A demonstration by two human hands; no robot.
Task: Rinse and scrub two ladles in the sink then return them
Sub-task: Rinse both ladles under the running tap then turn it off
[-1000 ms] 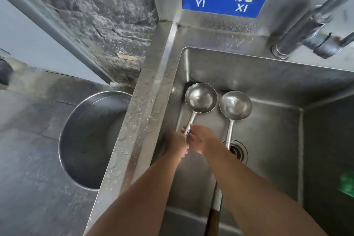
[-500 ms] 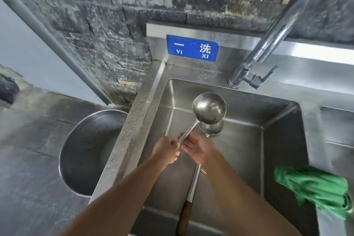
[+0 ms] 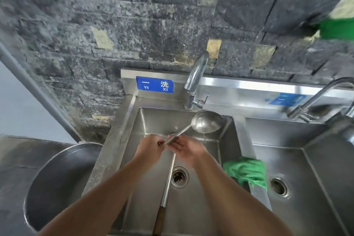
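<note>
A steel ladle [image 3: 207, 121] is held up over the left sink basin [image 3: 149, 120], its bowl tilted near the back right corner with water dripping off it. My left hand [image 3: 151, 148] grips the thin handle low down. My right hand [image 3: 184, 147] holds the same handle just beyond it, palm up with the fingers loosely around it. The second ladle [image 3: 168, 182] lies on the basin floor, its long handle running toward me and ending in a wooden grip. Its bowl is hidden behind my hands.
A faucet [image 3: 195, 78] stands behind the basin, its tap shut off. A green cloth [image 3: 247, 170] is draped over the divider to a second basin [image 3: 310, 159]. The drain [image 3: 179, 177] sits beside the lying ladle. A big steel pot [image 3: 57, 184] stands to the left.
One ladle has been lifted off the basin floor and swung up to the right, both hands on its handle. The other ladle stays lying in the basin. The view has pulled back.
</note>
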